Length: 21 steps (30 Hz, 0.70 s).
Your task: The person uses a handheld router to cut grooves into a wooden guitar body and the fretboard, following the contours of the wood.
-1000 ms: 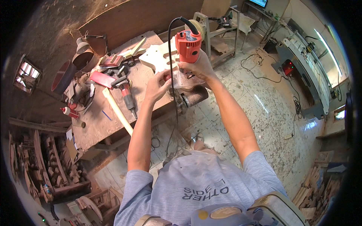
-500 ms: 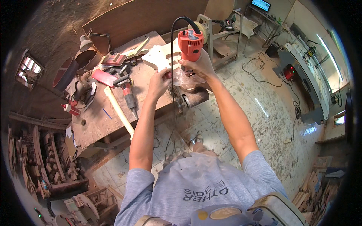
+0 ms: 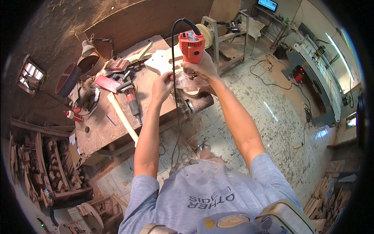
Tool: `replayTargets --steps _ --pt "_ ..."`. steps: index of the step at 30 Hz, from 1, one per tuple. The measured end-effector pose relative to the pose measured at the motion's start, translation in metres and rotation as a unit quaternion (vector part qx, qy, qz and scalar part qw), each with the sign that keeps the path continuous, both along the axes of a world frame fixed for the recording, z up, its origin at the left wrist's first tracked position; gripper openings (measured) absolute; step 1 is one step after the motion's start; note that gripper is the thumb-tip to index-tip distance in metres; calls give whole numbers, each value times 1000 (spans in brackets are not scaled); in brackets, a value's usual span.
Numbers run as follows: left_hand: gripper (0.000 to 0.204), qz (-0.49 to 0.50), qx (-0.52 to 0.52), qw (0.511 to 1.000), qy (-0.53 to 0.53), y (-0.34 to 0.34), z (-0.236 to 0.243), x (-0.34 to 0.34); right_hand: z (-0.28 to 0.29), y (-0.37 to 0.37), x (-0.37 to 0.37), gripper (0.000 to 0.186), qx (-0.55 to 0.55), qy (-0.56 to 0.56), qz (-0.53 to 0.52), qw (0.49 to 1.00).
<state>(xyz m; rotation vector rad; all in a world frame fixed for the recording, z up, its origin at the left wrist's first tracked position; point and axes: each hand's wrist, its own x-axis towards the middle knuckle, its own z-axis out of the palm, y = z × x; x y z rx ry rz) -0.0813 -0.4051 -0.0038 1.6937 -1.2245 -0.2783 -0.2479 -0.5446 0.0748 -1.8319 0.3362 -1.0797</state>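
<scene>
In front of me a red-orange handheld router (image 3: 191, 48) stands upright, a black cord arching from its top. My right hand (image 3: 204, 69) is wrapped round its lower body, just above the clear base plate (image 3: 193, 82). To the left of the base, my left hand (image 3: 161, 88) is closed, its fingertips pinching a small dark-red knob (image 3: 170, 78); whether this joins the router is unclear. A pale flat wooden piece with a shaped edge (image 3: 159, 62) lies beyond my left hand, partly under the router. The router's cutting tip is hidden.
The dusty workbench (image 3: 99, 132) carries an angle grinder (image 3: 133, 102), a long pale wooden strip (image 3: 121, 117), a red-white bottle (image 3: 73, 116) and a lamp (image 3: 88, 49). A metal cylinder (image 3: 200, 103) juts from its front edge. The router's cord hangs down toward the tiled floor (image 3: 249, 101).
The router has shifted slightly to the left, with my right hand still round it. My left hand has moved a little left too, keeping its pinch.
</scene>
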Motion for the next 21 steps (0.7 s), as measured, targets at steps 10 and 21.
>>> replayTargets --steps 10,21 --pt "34 -45 36 998 -24 5 1 8 8 15 -14 34 60 37 6 997" --pt "38 -81 36 993 -78 13 7 8 0 22 -20 42 61 23 -22 998"
